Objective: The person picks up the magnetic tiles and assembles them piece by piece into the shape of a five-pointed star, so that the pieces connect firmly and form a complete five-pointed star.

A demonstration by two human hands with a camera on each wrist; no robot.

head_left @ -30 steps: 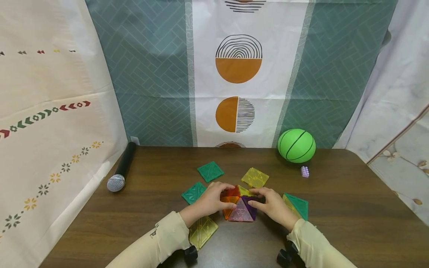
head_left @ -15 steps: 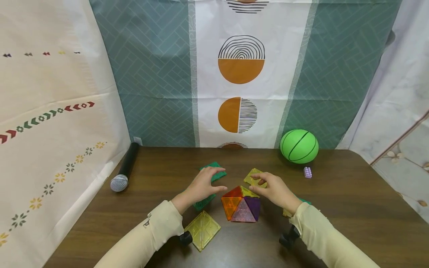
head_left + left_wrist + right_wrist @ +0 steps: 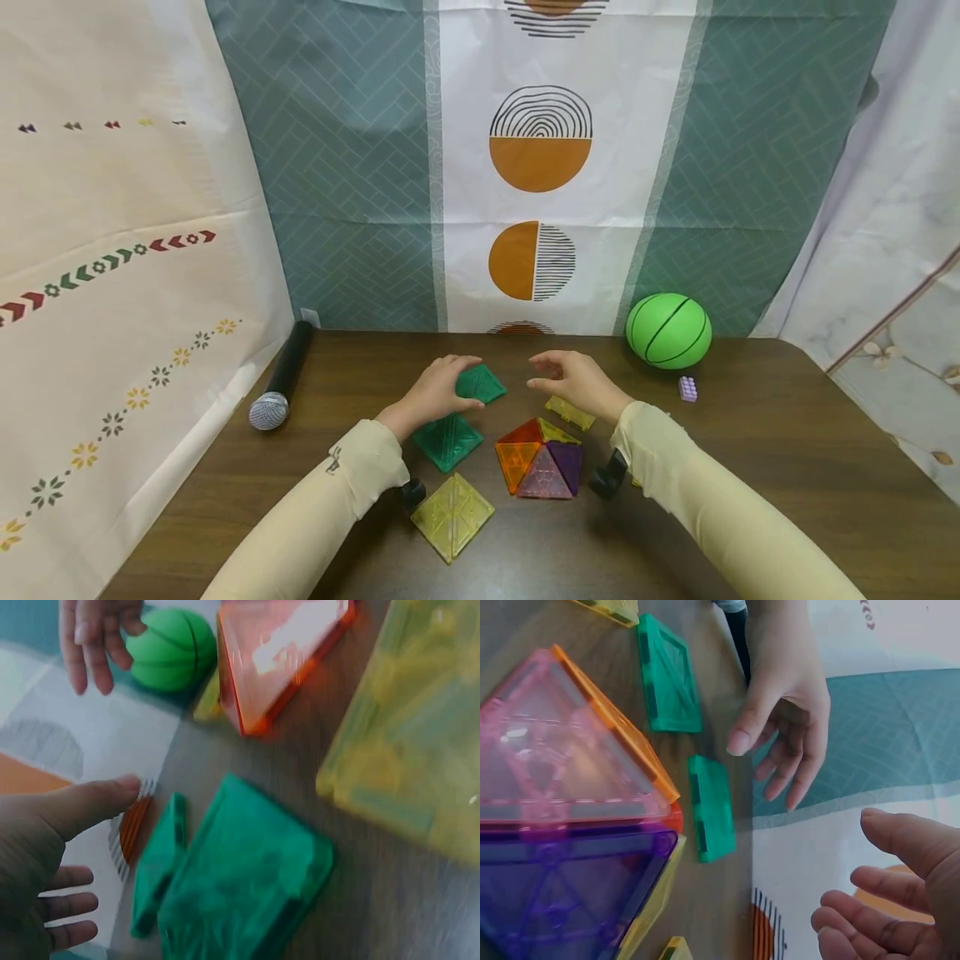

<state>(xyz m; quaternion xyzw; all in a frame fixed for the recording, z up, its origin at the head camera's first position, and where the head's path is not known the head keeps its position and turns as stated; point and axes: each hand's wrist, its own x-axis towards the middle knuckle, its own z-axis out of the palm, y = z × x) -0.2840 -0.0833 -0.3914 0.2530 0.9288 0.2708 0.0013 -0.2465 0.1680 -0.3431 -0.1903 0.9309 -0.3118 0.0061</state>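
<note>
A low dome of magnetic tiles (image 3: 545,477) in red, orange, pink, purple and yellow stands on the table. Past its left side my left hand (image 3: 431,393) hovers with thumb and fingers apart, holding nothing. It is nearest the back green tiles (image 3: 482,384) and the front green tiles (image 3: 447,442), both flat on the table. My right hand (image 3: 579,382), also bare, hangs behind the dome above a yellow tile piece (image 3: 570,413). In the right wrist view both hands face each other with a gap between them. A pair of yellow triangle tiles (image 3: 453,517) lies front left.
On the brown table (image 3: 750,467), a microphone (image 3: 281,375) lies at the left. A green ball (image 3: 669,331) sits at the back right, with a small purple toy brick (image 3: 687,388) in front of it. A patterned cloth (image 3: 352,208) hangs behind the table's far edge.
Both hands have let go of the tile dome and drawn apart from it. The left moved back and left, the right up and toward the back. The dome stays standing.
</note>
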